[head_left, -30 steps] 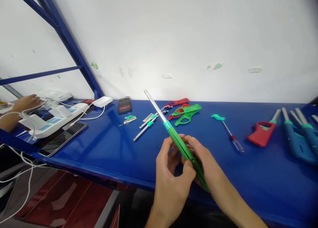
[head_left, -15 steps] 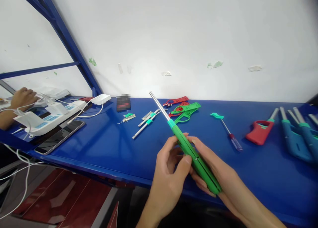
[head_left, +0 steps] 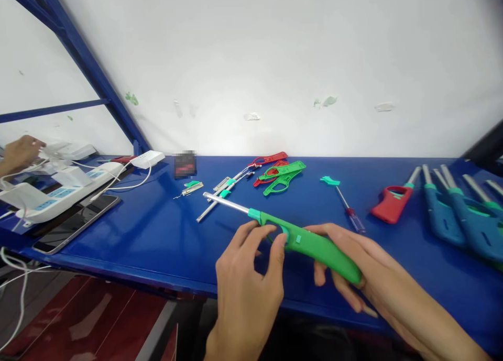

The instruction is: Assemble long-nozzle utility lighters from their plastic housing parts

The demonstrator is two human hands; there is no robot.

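A green gas lighter (head_left: 318, 247) with a silver metal tube is held above the front of the blue table (head_left: 157, 245), its tube pointing to the far left. My left hand (head_left: 251, 277) grips it near the teal collar and trigger loop, thumb and fingers closed around that part. My right hand (head_left: 361, 256) is wrapped along the back of the green handle, with some fingers hidden beneath it. Beyond the tube lie silver lighter tubes (head_left: 206, 210) with teal pieces, and green handle shells (head_left: 285, 177) beside red handle shells (head_left: 271, 158).
A screwdriver (head_left: 353, 218) lies near a small teal part (head_left: 329, 181). At the right are a red lighter (head_left: 393, 204) and several blue lighters (head_left: 444, 214). On the left are a power strip (head_left: 66, 193), a phone (head_left: 78, 223), cables and another person's hand (head_left: 23, 151).
The lighter has turned from its narrow edge to its broad side, and its tube has swung lower and left. My left hand has shifted toward the trigger loop. The view has moved slightly right.
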